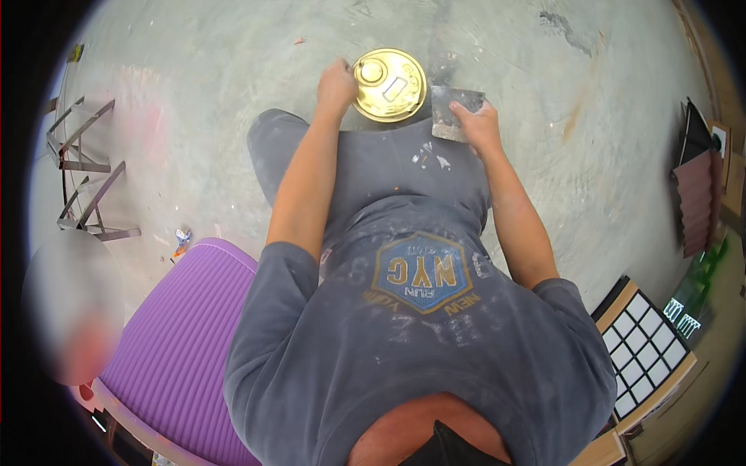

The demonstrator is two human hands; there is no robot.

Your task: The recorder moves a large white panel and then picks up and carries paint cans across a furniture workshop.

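Note:
A round gold-coloured metal can point(402, 97) stands on the floor in front of my knees, seen from above with its shiny lid and a small round cap near the left rim. My left hand point(337, 85) is closed at the can's left edge; its fingertips are partly hidden. To the right of the can, my right hand point(478, 124) grips a flat, grey, stained metal scraper point(444, 116). My thumb lies on the scraper's face, and the other fingers are hidden behind it. The scraper is held over my right knee, apart from the can.
A purple ribbed panel point(183, 349) is at my lower left, with dark metal frames point(85, 147) beyond it. A blue-and-white scrap point(183, 239) lies on the grey floor point(202, 62). At the right are a white gridded board point(645, 346) and a reddish-brown corrugated piece point(694, 198).

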